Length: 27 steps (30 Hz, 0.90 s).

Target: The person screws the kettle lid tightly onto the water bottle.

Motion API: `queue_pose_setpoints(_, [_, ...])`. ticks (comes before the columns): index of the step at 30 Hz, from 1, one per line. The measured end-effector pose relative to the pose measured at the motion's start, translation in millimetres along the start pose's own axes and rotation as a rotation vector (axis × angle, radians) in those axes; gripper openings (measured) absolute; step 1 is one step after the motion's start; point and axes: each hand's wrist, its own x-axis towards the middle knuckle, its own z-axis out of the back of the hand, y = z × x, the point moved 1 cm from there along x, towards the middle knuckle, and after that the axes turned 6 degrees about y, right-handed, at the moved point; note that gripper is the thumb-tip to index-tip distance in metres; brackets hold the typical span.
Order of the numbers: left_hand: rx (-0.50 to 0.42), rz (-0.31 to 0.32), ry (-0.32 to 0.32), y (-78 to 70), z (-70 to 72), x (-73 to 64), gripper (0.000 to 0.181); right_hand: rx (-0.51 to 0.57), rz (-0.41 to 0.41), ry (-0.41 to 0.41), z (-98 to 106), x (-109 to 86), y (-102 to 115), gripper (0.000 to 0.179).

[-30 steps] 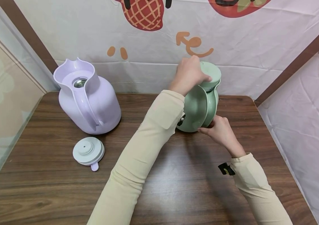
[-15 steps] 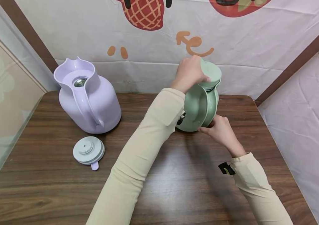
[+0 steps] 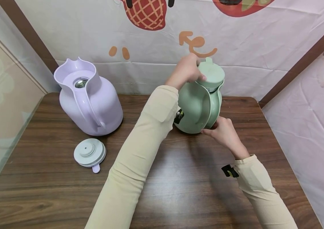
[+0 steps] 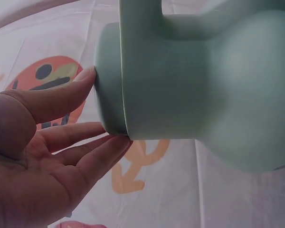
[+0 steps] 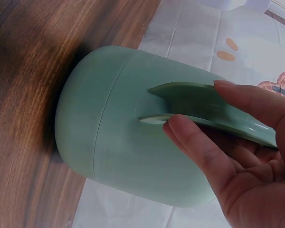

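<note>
A green thermos jug [image 3: 192, 109] stands at the back right of the table, its round green lid [image 3: 212, 74] seated in the neck with a small tab at the back. My left hand [image 3: 185, 70] is at the lid's left side. In the left wrist view its thumb [image 4: 76, 92] touches the lid's top edge and its rather straight fingers [image 4: 92, 159] meet the lower side by the rim. My right hand [image 3: 224, 135] grips the low part of the jug's handle [image 5: 194, 95], thumb on one edge and fingers on the other.
A lilac thermos jug [image 3: 104, 105] stands at the back left, its top uncovered and a silvery mouth showing. In front of it lies its lid [image 3: 90, 152], underside up, with a lilac tab. A printed white cloth [image 3: 150, 76] hangs behind the wooden table [image 3: 185, 190].
My left hand has shifted left from across the green lid to its left side, uncovering more of the lid and its tab. The right hand keeps its grip on the handle.
</note>
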Motion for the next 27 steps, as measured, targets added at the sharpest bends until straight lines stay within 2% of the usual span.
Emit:
queue_pose_setpoints(6, [0.016,0.007,-0.077,-0.3,-2.2,-2.2,0.029,-0.016,0.001,-0.006,0.4,1.1,0.8,0.023])
queue_pose_setpoints(10, [0.050,0.031,-0.107,-6.2,-7.2,-6.1,0.043,-0.016,-0.005,-0.004,0.9,1.3,0.7,0.021])
queue_pose_setpoints(19, [0.099,0.112,-0.128,-18.7,-16.9,-8.1,0.044,0.003,-0.003,-0.005,1.1,0.6,0.6,0.019])
queue_pose_setpoints(27, [0.104,0.113,-0.116,-15.3,-14.7,-5.8,0.051,-0.003,-0.003,-0.006,0.9,1.2,-0.5,0.019])
